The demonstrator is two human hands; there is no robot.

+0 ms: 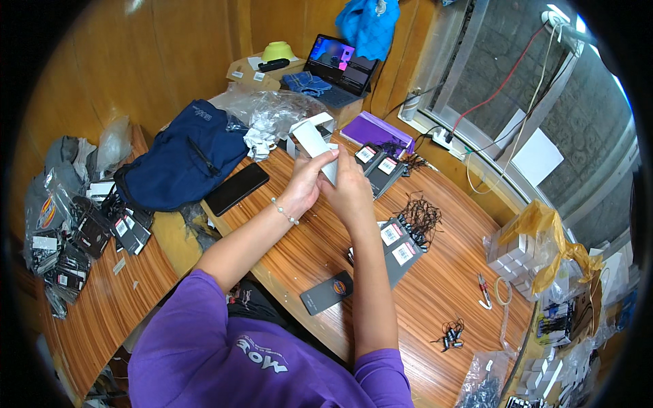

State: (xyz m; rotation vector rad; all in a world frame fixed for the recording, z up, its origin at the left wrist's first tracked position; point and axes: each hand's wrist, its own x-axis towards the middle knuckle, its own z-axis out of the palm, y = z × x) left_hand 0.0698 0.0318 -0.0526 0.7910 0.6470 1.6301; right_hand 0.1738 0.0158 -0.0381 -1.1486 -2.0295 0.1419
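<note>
In the head view, the left hand and right hand meet above the bench, the fingers of both closed on a small white box between them. A black phone lies left of the hands, near a navy bag. Dark tags with white stickers lie beside the right forearm; a purple notebook rests beyond.

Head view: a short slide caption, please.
Left fingers and right fingers hold a flat white piece above a brown wood-grain table, near dark grey rectangular cards and a black phone.
</note>
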